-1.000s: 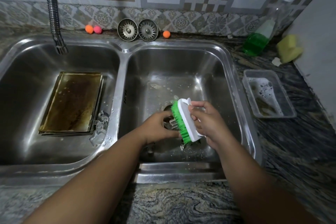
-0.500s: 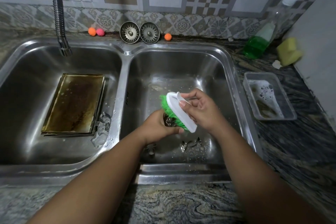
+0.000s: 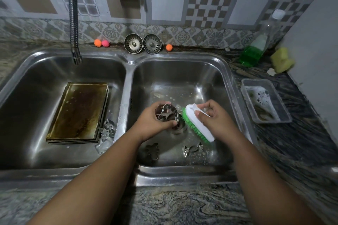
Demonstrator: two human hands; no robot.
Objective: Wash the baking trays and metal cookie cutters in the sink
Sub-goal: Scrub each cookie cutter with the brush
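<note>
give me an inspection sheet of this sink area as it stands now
surface: double steel sink set in a marbled countertop, wet, soap flecks in the right basin
job's things: stacked baking trays flat in the left basin, cutters beside them; more loose cutters on the right basin floor
clutter: two strainers, three small balls, soap bottle, yellow sponge, sudsy plastic tub
grippers: left hand grips a metal cutter; right hand grips the green brush
cables: nothing seen
surroundings: tiled wall, flexible tap spout over the left basin
</note>
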